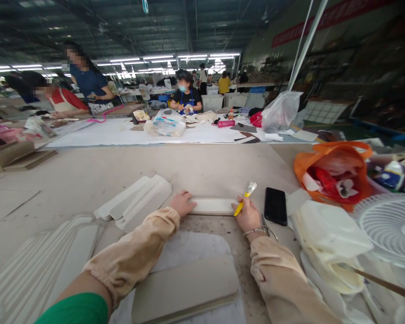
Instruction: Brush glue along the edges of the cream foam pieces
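Note:
My left hand (183,205) rests on the work table, its fingers closed about the left end of a low stack of narrow white strips (212,205). At the strips' other end is my right hand (249,217), which grips a yellow-handled brush (238,208) with whitish bristles pointing away from me. Its fingertips also touch the strips' end. Nearer to me lies a stack of grey-beige boards (189,288) with rounded corners, on a white sheet (197,246). Left of my left hand, rounded white pieces (140,201) are fanned out.
Many long pale strips (50,265) spread at the lower left. To the right are a black phone (276,206), a cut white plastic container (330,229) with a stick, a white fan (391,229) and an orange bag (302,168). Co-workers sit and stand beyond the white table (118,132).

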`<state>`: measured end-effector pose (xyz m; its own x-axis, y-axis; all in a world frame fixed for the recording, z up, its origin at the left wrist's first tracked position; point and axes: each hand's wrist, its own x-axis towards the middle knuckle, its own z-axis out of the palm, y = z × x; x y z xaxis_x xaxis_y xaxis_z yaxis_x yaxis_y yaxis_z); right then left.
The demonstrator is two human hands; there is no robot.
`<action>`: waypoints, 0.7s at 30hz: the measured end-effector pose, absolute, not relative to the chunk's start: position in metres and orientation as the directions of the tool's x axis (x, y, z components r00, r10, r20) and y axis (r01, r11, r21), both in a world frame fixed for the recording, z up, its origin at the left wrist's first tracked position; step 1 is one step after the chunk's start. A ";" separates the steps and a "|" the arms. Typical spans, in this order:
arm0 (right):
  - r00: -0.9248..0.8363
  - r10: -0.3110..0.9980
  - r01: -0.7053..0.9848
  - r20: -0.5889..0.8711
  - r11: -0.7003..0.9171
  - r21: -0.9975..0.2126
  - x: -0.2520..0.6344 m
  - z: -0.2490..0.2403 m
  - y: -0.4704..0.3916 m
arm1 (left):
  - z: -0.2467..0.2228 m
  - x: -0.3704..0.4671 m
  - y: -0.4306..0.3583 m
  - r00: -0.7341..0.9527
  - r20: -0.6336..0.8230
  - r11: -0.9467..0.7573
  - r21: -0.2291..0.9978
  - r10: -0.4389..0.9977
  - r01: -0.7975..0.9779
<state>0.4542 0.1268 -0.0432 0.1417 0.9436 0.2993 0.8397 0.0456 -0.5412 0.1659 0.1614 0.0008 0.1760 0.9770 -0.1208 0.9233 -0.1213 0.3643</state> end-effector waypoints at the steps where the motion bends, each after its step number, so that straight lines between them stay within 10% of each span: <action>1: 0.080 0.944 0.836 0.321 0.111 -0.537 0.453 -0.044 0.126 | 0.001 0.165 0.161 0.234 -0.128 -0.175 0.362 0.964 0.916; 8: -0.248 0.905 0.851 0.346 0.374 -0.368 0.442 -0.051 0.123 | -0.009 0.164 0.164 0.436 -0.238 -0.324 0.393 0.868 0.860; 21: -0.129 0.890 0.797 0.437 0.355 -0.488 0.456 -0.070 0.123 | -0.021 0.121 0.167 0.385 -0.023 -0.293 0.608 0.923 0.738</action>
